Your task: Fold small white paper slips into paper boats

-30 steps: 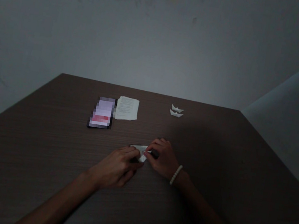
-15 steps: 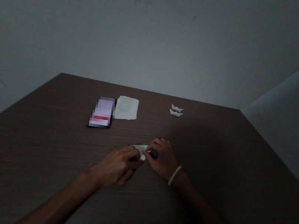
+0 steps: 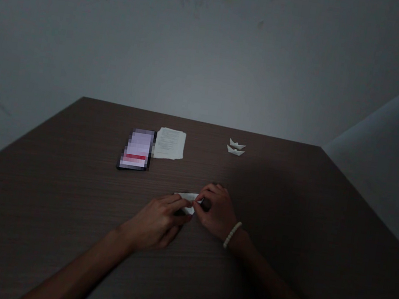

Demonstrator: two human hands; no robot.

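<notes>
A small piece of folded white paper (image 3: 188,196) lies on the table between my hands. My left hand (image 3: 159,221) comes in from the lower left, its thumb and forefinger closed on the paper's near left side. From the right, my right hand (image 3: 217,212) pinches the paper's right end between thumb and forefinger; a beaded bracelet (image 3: 232,235) is round that wrist. The fingers cover part of the paper, so its full shape is hidden.
A brown wooden table (image 3: 66,189) runs up to a grey wall (image 3: 212,61). Beyond my hands, a phone (image 3: 137,150) with a blurred screen lies beside a stack of printed paper sheets (image 3: 170,144). Two small paper boats (image 3: 236,147) sit farther right.
My left forefinger has shifted slightly to the right along the paper, towards the right hand's fingertips. Both hands otherwise stay in place on the paper.
</notes>
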